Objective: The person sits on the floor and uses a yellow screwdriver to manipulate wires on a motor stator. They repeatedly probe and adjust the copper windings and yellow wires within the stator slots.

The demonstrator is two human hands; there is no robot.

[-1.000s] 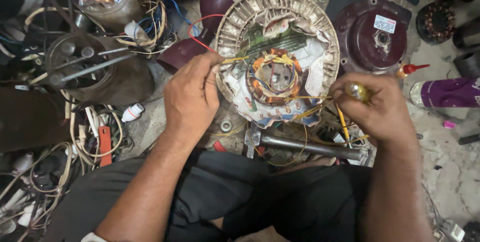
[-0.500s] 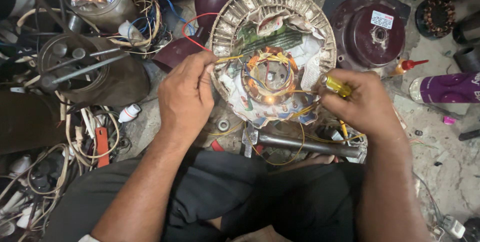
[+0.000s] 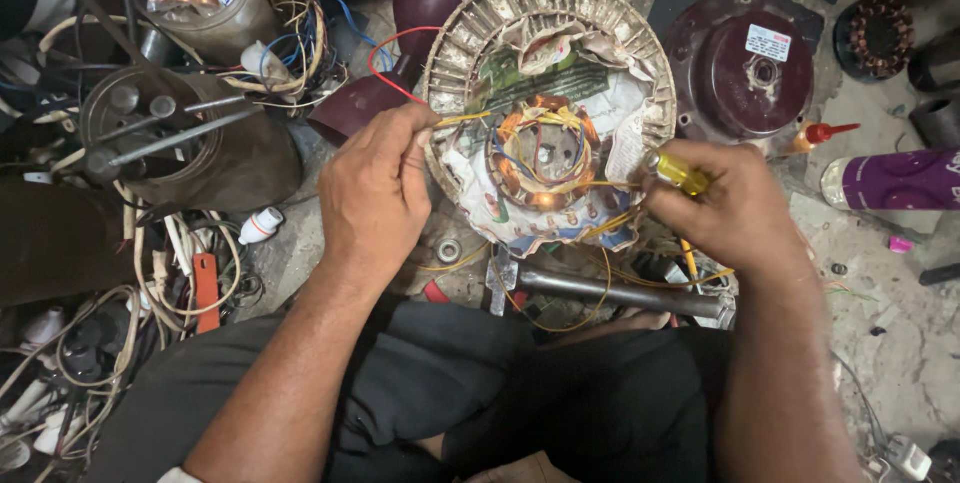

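A round finned metal motor housing lies on the floor before me, lined with crumpled paper. In its middle sits a copper-wound coil ring tied with yellow sleeved wires. My left hand pinches a yellow wire at the housing's left rim. My right hand grips a yellow-handled tool at the right rim, its handle pointing toward the coil. More yellow wires loop down below the housing.
A steel hammer lies by my knees. A maroon motor cover, a small red-tipped bottle and a purple spray can are at right. Tangled cables, a dark pot with rods and maroon fan blades crowd the left.
My right hand has risen from the lower right to the housing's right rim with the tool. The left hand stays on the yellow wire at the left rim.
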